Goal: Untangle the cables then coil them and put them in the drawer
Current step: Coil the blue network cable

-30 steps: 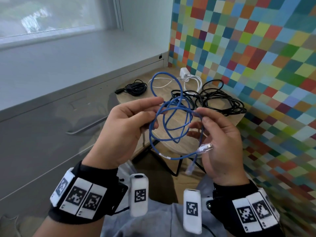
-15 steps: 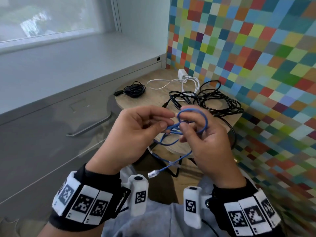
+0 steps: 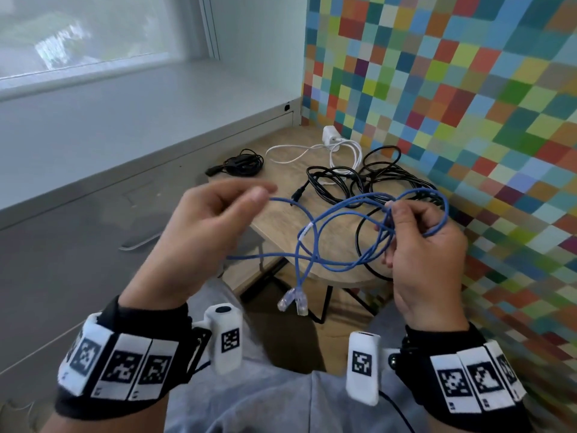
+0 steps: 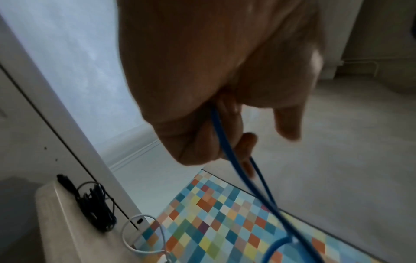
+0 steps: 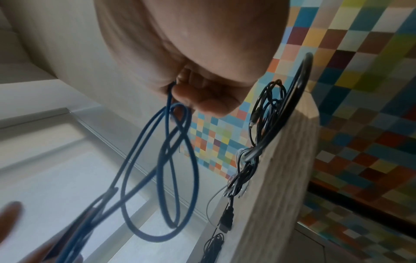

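While the blue cable (image 3: 340, 232) was bunched tight between both hands half a second ago, it is now drawn out into wide, loose loops that hang in the air in front of the person, above the near edge of the table (image 3: 331, 267). Its two clear plugs (image 3: 295, 300) dangle side by side below the loops, so both ends look free; the untangling of this cable seems close to done, and coiling likely comes next. No cable has reached a drawer yet.

The left hand (image 3: 199, 235) has moved out to the left and pinches one strand between thumb and fingertips; the left wrist view shows the strand running down out of that grip. The right hand (image 3: 421, 245) has its fingers curled round several strands gathered at the top of the loops, knuckles toward the tiled wall (image 3: 468, 89), and the right wrist view confirms the closed grip with loops hanging beneath it. Both wrists are raised, well apart, with the cable stretched between them.

Behind, on the table, lie a tangle of black cables (image 3: 365, 179), a white charger and its cable (image 3: 331, 145), and a small bundled black cable (image 3: 240, 165), all untouched. A grey cabinet with a handle (image 3: 140, 242) stands to the left.
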Demonstrator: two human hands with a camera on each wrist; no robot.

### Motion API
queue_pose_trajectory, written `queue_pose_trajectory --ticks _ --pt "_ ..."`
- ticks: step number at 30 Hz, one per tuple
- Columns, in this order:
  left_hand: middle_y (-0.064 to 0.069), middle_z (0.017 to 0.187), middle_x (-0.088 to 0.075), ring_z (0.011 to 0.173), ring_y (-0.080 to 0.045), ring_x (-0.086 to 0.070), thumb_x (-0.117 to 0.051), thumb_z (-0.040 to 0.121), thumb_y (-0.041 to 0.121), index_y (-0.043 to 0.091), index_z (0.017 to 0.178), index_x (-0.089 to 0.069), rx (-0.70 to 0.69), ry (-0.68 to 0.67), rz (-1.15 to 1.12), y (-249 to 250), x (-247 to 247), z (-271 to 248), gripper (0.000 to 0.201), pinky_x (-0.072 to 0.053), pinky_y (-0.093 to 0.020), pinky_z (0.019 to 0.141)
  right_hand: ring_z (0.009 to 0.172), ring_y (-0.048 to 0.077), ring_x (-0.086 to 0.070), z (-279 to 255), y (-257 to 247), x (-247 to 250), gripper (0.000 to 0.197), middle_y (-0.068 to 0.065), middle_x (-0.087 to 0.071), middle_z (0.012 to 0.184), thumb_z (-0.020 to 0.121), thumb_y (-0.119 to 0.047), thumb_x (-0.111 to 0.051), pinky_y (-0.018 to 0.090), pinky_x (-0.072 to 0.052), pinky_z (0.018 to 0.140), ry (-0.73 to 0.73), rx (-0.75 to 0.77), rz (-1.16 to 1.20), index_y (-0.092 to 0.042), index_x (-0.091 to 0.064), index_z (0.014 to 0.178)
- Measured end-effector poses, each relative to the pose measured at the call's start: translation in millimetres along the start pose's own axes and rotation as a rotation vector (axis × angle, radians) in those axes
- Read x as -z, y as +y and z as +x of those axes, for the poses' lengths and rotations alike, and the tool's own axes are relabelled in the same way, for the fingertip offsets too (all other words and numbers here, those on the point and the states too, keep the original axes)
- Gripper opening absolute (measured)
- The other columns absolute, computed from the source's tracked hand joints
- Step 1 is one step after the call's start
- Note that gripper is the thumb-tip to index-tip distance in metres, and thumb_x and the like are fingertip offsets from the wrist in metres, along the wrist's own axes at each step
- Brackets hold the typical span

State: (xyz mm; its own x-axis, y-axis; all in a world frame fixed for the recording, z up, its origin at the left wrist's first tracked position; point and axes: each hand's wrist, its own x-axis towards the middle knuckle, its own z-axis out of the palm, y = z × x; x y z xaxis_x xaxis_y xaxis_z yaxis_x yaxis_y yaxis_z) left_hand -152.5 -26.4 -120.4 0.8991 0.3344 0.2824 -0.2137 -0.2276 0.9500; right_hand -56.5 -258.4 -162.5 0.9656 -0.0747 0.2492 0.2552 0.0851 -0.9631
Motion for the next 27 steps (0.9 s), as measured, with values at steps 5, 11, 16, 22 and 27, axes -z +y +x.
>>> queue_pose_trajectory --ticks 5,11,16,22,27 --pt "0.003 0.056 -0.035 0.053 -0.022 -0.025 -0.057 0.102 0.029 0.021 0.084 -0.071 -0.064 0.337 0.030 -12 0 4 0.024 -0.021 -0.041 0.047 0.038 0.017 -0.043 3 1 2 0.021 0.004 -0.054 0.057 0.106 -0.019 -0.059 0.025 -0.042 0.040 0.111 -0.053 0.084 -0.016 -0.066 0.086" --pt "-0.003 0.061 -0.034 0.051 -0.023 -0.025 -0.039 0.095 0.010 0.018 0.077 -0.051 0.003 0.478 -0.360 -7 19 9 0.023 -0.034 -0.032 0.053 0.041 0.017 -0.046 16 9 14 0.025 0.002 -0.059 0.072 0.109 -0.023 -0.052 0.027 -0.041 0.044 0.181 -0.131 0.181 -0.019 -0.064 0.087" --pt "-0.006 0.052 -0.041 0.047 -0.021 -0.038 -0.041 0.092 0.007 0.006 0.063 -0.047 0.009 0.273 -0.119 -9 15 3 0.030 -0.034 -0.029 0.050 0.045 0.018 -0.043 9 9 8 0.026 0.004 -0.056 0.070 0.108 -0.019 -0.053 0.027 -0.038 0.045 0.049 -0.091 0.128 -0.017 -0.067 0.087" --pt "-0.011 0.064 -0.062 0.061 -0.021 -0.055 -0.071 0.080 0.042 0.015 0.074 -0.067 0.017 -0.054 0.125 -10 12 -2 0.028 -0.045 -0.034 0.065 0.047 0.017 -0.047 -6 -1 -4 0.023 0.006 -0.066 0.075 0.106 -0.016 -0.056 0.027 -0.042 0.045 -0.182 -0.046 0.105 -0.018 -0.073 0.089" --pt "-0.011 0.096 -0.071 0.077 -0.023 -0.065 -0.055 0.091 0.056 0.014 0.111 -0.070 0.029 -0.175 -0.037 -1 -1 -6 0.048 -0.052 -0.035 0.073 0.051 0.011 -0.052 -17 -6 -14 0.015 0.000 -0.068 0.071 0.099 -0.013 -0.065 0.026 -0.047 0.050 -0.320 0.029 -0.021 -0.012 -0.075 0.089"
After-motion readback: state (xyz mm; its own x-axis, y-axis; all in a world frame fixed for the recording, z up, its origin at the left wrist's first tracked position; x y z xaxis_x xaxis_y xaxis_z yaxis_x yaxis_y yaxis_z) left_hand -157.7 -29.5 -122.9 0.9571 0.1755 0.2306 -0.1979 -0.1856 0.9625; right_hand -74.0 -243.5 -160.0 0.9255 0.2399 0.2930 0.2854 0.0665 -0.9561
